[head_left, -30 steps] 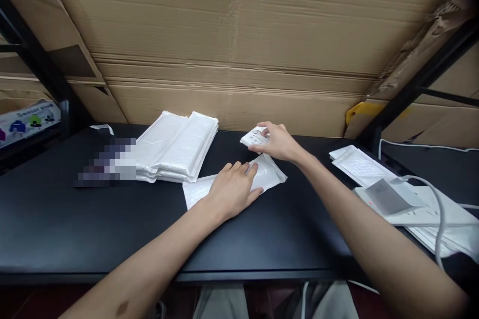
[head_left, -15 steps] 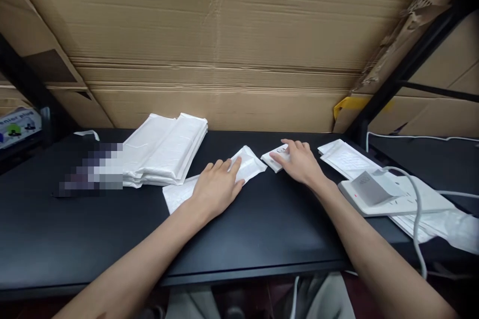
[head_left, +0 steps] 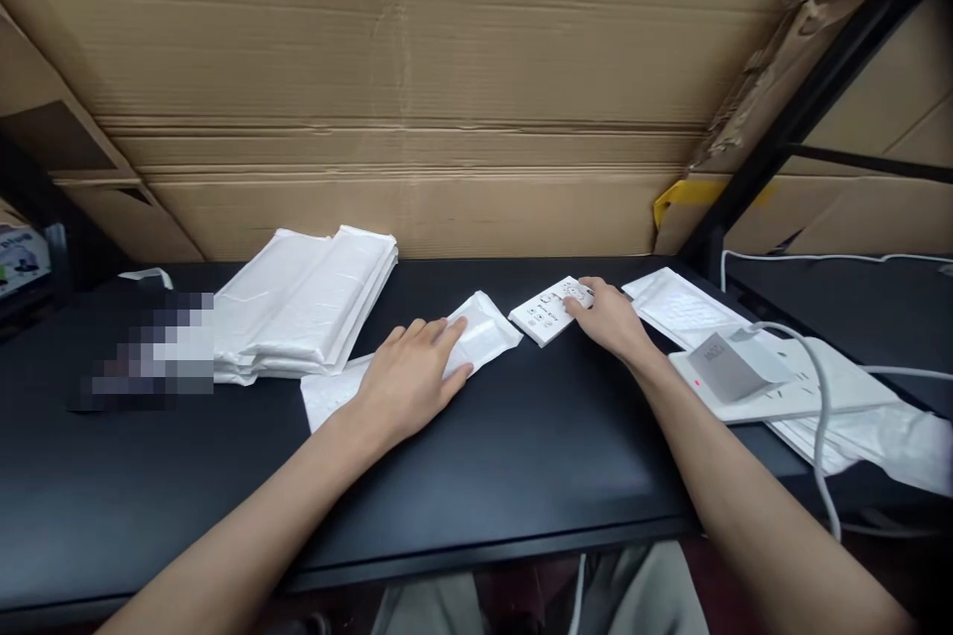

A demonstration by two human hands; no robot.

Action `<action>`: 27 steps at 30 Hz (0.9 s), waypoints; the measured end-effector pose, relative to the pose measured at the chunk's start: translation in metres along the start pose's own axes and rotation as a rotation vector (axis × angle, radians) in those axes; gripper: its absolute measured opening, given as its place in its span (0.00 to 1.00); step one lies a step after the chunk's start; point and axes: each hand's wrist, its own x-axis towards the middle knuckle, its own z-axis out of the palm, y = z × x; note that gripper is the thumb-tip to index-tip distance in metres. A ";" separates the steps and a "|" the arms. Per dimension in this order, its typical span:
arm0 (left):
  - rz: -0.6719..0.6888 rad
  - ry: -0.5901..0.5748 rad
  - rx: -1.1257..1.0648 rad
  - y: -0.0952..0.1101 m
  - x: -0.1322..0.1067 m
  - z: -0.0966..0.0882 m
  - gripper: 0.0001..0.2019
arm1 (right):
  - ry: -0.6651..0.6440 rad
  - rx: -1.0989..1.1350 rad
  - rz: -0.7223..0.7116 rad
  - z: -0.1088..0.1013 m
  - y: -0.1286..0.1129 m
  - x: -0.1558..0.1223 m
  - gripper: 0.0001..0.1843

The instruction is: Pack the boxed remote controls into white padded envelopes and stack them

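Both hands lie open: left hand (head_left: 409, 382) on a padded mailer (head_left: 483, 330); right hand (head_left: 607, 319) on a printed card (head_left: 542, 311); stacked mailers (head_left: 305, 303) beside.

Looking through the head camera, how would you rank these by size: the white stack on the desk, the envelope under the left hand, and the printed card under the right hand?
From largest to smallest:
1. The stack of white padded mailers
2. The white padded mailer under the left hand
3. The printed white card under the right hand

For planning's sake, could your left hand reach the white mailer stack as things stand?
Probably yes: the left hand rests on a flat mailer beside the white mailer stack, with nothing in between.
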 end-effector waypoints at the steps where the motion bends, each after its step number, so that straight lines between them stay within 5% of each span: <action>1: -0.002 -0.006 -0.001 0.001 0.000 0.000 0.24 | 0.002 0.014 0.004 -0.001 0.000 -0.001 0.30; 14: -0.010 -0.033 0.005 -0.001 -0.002 -0.001 0.26 | 0.007 0.133 0.067 -0.002 -0.004 -0.002 0.32; 27: -0.008 -0.007 -0.011 -0.002 -0.001 0.001 0.25 | 0.190 -0.007 0.146 -0.012 -0.016 -0.010 0.38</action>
